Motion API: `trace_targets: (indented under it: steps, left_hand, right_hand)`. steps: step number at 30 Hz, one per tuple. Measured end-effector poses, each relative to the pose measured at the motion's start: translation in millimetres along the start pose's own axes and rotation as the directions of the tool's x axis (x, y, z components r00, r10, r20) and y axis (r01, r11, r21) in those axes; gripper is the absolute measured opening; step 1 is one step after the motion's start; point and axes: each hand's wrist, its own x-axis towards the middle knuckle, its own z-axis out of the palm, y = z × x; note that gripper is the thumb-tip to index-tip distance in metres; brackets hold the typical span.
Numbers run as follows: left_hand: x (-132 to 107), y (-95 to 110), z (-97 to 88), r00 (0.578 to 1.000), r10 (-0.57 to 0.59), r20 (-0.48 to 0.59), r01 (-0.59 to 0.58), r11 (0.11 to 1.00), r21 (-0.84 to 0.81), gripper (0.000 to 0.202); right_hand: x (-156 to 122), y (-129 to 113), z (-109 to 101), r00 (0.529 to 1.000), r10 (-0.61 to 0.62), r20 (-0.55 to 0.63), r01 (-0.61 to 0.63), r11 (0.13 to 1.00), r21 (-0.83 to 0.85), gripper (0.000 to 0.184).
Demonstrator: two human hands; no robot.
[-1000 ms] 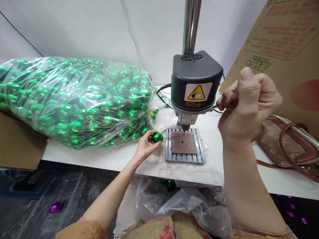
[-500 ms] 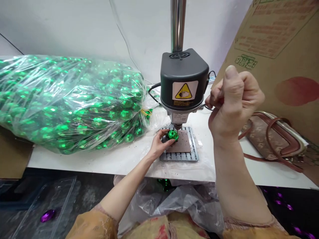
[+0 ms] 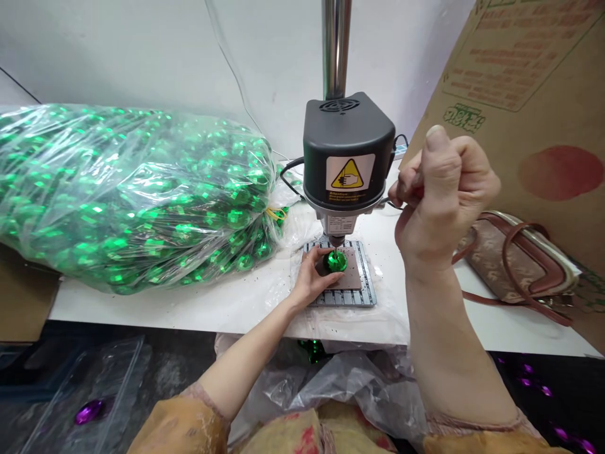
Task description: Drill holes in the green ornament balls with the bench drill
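On the black drill head (image 3: 350, 129), a yellow hand-hazard triangle (image 3: 350, 174) above the word "Attention" (image 3: 339, 193); carton print (image 3: 524, 53) unreadable.

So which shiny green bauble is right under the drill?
The faceted green bauble in the left hand, beneath the drill press; most others are inside the clear plastic bag.

On the right part of the table (image 3: 510, 328), a patterned handbag (image 3: 505, 268) with brown trim and a strap was laid. Behind it, a large cardboard box (image 3: 529, 120) was marked with a red disc and green and reddish print. More cardboard (image 3: 23, 302) was seen at the left edge. A shiny purple piece (image 3: 89, 412) was seen low at left, by clear plastic (image 3: 120, 378); smaller purple pieces (image 3: 561, 434) were scattered low at right. Against the pale wall (image 3: 142, 57), a thin cord (image 3: 218, 41) was hung.
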Motion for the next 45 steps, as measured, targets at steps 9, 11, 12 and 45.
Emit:
trace_targets:
  steps: [9,11,12,45]
  left_hand:
    - [0.9,-6.0,-0.5,0.999,0.033,-0.021,-0.033,0.999,-0.017,0.055]
    - [1.0,-7.3,-0.2,0.999,0.043,-0.017,-0.044,0.999,-0.01,0.055]
    - [1.0,-7.8,-0.3,0.999,0.048,-0.015,-0.048,0.999,-0.006,0.055]
    - [-1.4,-4.2,-1.8,0.999,0.036,-0.003,-0.036,0.999,-0.011,0.054]
  right_hand:
    - [-18.9,-0.6,-5.9,0.997,-0.076,-0.034,0.077,0.996,0.041,0.049]
    - [-26.4,0.4,-7.7,0.992,-0.111,-0.058,0.115,0.992,0.053,0.051]
    - [-29.5,1.1,-8.8,0.991,-0.123,-0.057,0.126,0.99,0.059,0.051]
    - [-53.5,23.7,-22.6,0.93,-0.367,-0.015,0.365,0.92,0.145,0.047]
